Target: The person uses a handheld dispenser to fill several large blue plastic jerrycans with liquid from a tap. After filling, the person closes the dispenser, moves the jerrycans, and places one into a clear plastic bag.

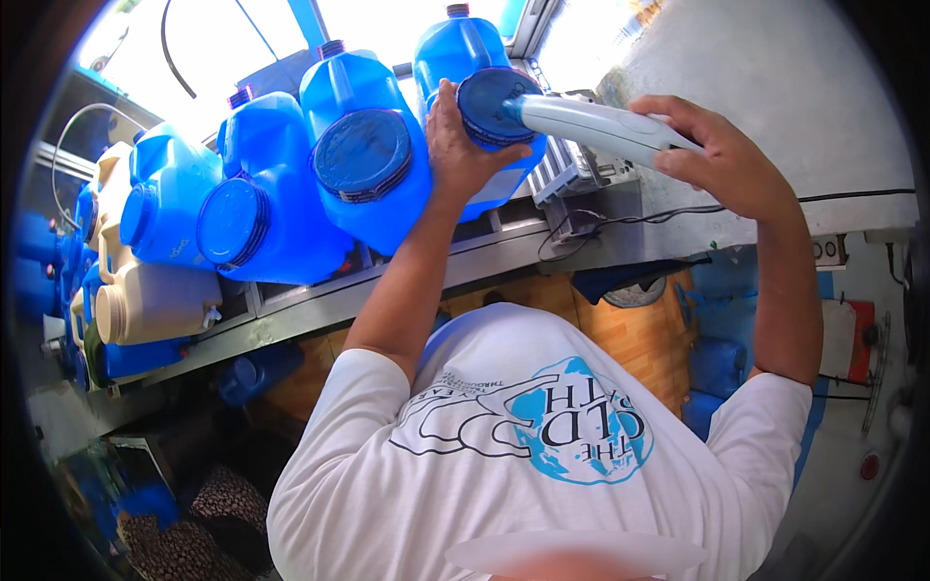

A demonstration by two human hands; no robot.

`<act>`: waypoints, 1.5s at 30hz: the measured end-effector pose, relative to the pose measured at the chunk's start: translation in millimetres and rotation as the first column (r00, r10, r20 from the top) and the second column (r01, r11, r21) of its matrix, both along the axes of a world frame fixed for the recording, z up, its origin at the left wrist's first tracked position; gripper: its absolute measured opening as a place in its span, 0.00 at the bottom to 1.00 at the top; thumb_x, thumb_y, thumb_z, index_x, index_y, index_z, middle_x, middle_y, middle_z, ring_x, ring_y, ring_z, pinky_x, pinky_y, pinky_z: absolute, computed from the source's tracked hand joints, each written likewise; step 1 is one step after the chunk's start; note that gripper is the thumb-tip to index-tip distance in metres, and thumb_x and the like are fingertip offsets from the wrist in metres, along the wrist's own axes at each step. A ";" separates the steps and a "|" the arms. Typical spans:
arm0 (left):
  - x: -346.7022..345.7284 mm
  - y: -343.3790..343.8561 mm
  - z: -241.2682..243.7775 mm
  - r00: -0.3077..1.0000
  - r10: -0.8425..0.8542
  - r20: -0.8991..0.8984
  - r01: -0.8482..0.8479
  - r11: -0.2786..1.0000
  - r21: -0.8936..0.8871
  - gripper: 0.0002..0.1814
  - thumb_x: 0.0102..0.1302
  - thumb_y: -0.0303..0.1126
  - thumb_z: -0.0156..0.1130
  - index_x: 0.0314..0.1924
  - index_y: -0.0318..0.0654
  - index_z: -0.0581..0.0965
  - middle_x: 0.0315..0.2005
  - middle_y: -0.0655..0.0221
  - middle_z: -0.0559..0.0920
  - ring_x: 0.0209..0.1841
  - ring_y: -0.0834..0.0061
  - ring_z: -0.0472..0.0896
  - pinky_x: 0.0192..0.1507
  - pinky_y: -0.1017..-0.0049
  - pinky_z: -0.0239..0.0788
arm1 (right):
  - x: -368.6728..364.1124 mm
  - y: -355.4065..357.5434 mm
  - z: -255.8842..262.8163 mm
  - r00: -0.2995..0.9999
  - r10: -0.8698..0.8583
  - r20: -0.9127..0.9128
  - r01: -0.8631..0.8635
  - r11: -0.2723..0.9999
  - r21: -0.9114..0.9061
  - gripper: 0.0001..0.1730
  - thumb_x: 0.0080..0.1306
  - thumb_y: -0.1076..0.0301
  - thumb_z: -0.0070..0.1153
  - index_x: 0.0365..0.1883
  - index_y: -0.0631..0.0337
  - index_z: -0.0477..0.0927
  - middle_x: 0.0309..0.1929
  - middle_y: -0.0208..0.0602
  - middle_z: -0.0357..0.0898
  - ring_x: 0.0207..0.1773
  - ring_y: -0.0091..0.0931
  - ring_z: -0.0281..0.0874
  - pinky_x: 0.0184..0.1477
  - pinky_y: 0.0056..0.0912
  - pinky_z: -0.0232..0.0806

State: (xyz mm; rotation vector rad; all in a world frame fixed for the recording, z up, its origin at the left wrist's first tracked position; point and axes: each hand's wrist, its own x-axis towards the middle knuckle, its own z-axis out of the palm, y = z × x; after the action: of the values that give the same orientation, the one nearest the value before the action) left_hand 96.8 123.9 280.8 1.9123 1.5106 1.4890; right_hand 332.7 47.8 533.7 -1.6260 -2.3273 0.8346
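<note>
My left hand [465, 149] lies against the side of the large round blue cap [488, 116] of a blue plastic water jug [447, 54], its thumb below the cap and its fingers spread up the left side. In my right hand [712, 156] is a white handheld device, probably a heat gun or sealer [603, 123], whose tip meets or hovers over the top of this cap; contact is unclear. Left of that jug stands another blue jug [396, 210] with a large blue cap [363, 154]. Dark rings, perhaps seals, surround both large caps.
More blue jugs [290, 218] and a beige jug [156, 301] line the metal counter [320, 305] to the left. A grey metal appliance [563, 171] stands beside the wall. A black cable [676, 212] runs rightward. At lower left, a person's patterned garment [182, 545] shows.
</note>
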 end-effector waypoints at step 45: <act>40.8 126.4 136.0 0.082 -0.813 -0.577 0.375 0.562 -0.737 0.25 0.56 0.30 0.68 0.56 0.55 0.82 0.58 0.64 0.80 0.61 0.62 0.76 0.65 0.64 0.66 | 114.5 0.4 -34.7 0.961 -0.161 -0.223 0.145 0.986 -0.086 0.31 0.62 0.63 0.54 0.66 0.53 0.72 0.38 0.35 0.77 0.31 0.18 0.67 0.32 0.23 0.64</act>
State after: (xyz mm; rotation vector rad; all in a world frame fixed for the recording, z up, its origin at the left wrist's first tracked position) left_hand 137.6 250.4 416.8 2.6425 0.7728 -0.4395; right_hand 447.2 48.2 499.0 -1.6151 -2.0102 1.0184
